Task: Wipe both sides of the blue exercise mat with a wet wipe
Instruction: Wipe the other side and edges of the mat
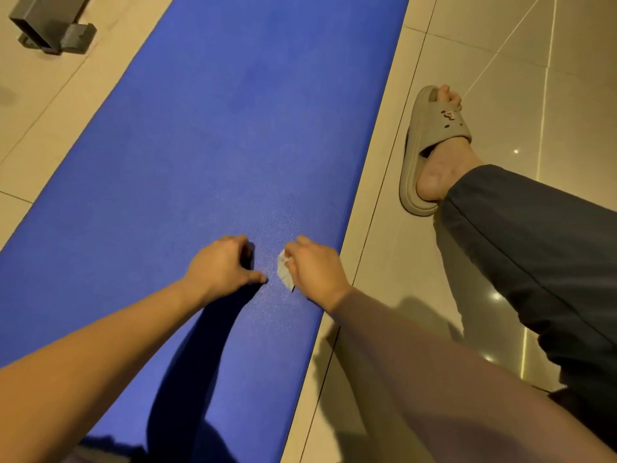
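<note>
The blue exercise mat (213, 135) lies flat on the tiled floor, running from the bottom of the view up and away. My right hand (317, 265) is over the mat near its right edge and grips a small crumpled white wet wipe (284, 269) that sticks out to the left of the fingers. My left hand (222, 262) is just left of it, fingers curled, knuckles and thumb tip down on the mat, holding nothing I can see.
Beige glossy floor tiles (500, 61) surround the mat. My right leg in dark trousers (534, 248) and a foot in a beige slipper (430, 148) lie right of the mat. A grey metal frame foot (50, 25) stands at the top left.
</note>
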